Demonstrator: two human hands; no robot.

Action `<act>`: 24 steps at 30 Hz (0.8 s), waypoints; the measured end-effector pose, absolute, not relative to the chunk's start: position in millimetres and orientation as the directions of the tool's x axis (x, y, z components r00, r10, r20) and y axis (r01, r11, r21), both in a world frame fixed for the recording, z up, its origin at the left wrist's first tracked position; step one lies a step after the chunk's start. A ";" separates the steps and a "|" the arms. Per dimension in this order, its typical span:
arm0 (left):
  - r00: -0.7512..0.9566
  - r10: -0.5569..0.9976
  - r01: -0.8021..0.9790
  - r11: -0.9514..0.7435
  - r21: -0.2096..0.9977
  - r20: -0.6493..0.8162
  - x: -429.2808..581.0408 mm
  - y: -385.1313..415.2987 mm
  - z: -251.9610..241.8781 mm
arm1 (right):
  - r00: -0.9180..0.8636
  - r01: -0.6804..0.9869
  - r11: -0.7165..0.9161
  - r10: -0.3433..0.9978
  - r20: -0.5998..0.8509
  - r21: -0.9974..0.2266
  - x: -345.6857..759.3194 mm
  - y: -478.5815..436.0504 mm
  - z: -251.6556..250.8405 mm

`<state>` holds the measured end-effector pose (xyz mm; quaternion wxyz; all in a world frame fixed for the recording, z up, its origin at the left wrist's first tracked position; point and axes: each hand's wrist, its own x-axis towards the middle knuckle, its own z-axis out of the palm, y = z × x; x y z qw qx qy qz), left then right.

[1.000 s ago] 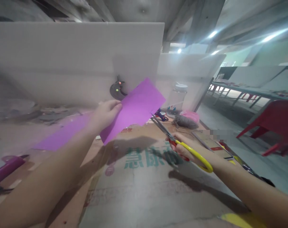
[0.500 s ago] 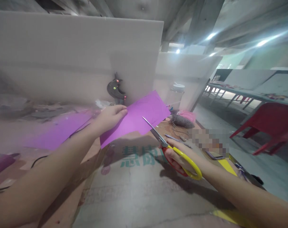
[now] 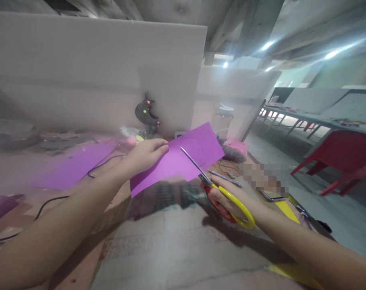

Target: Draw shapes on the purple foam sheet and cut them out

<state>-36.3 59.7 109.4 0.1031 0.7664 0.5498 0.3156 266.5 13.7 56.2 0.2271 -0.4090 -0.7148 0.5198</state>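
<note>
My left hand (image 3: 148, 156) pinches a sheet of purple paper (image 3: 177, 161) by its edge, thumb on top, holding it above the table. Faint curved lines are drawn on the sheet, and its near edge has a stepped cut. My right hand (image 3: 223, 193) is closed round the scissors (image 3: 236, 205), which have one yellow and one red handle loop. Their blades (image 3: 195, 163) point up and left, with one long blade lying across the front of the paper. Whether the blades are parted is hard to make out.
Printed cardboard (image 3: 159, 241) covers the table below my hands. Another purple sheet (image 3: 77, 165) lies left, near a black cable (image 3: 50, 199). Behind stand a dark crescent-shaped ornament (image 3: 145, 114) and a lidded jar (image 3: 223, 119). A pen (image 3: 225, 178), grey yarn (image 3: 234, 154) and a phone (image 3: 272, 196) lie right.
My left hand has moved slightly right and down with the purple paper, so more of the sheet passes behind the scissor blade. The scissors have hardly moved.
</note>
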 end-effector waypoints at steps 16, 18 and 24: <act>0.295 0.906 0.758 -0.415 0.503 0.304 -23.8 52.5 106.6 | -0.603 0.323 0.136 0.793 -0.093 -0.937 263.8 10.8 53.4; 0.298 0.909 0.762 -0.410 0.502 0.290 -23.9 53.9 105.1 | -0.595 0.340 0.127 0.796 -0.109 -0.932 263.0 10.8 53.4; 0.333 0.909 0.779 -0.415 0.470 0.251 -11.0 49.2 93.0 | -0.648 0.387 0.242 0.757 -0.076 -0.890 267.6 14.0 64.1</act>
